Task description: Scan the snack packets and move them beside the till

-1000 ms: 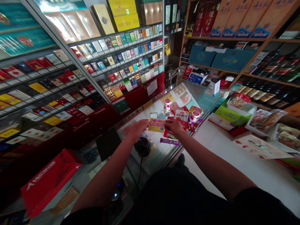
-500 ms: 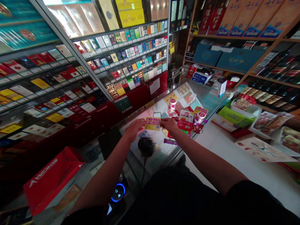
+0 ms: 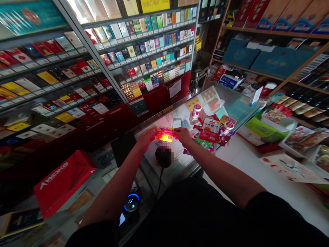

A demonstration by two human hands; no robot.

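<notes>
Between my hands a flat yellow packet with a barcode is held up, glowing bright red and orange under a red light. Its left end is at the fingers of my left hand, which are closed on the edge. My right hand pinches the right end between thumb and fingers. Just below the packet stands a black round scanner with a cable, on the glass counter. Behind the packet lies a phone with its screen lit.
Right of my right hand is a pile of snacks, with a red-and-white packet and lidded tubs. Cigarette shelves stand at the left. A red box and a device with a blue ring sit lower left.
Red light now falls on the packet and my left fingers; it was plain yellow before. The packet stays between both hands, and the camera view has shifted slightly.
</notes>
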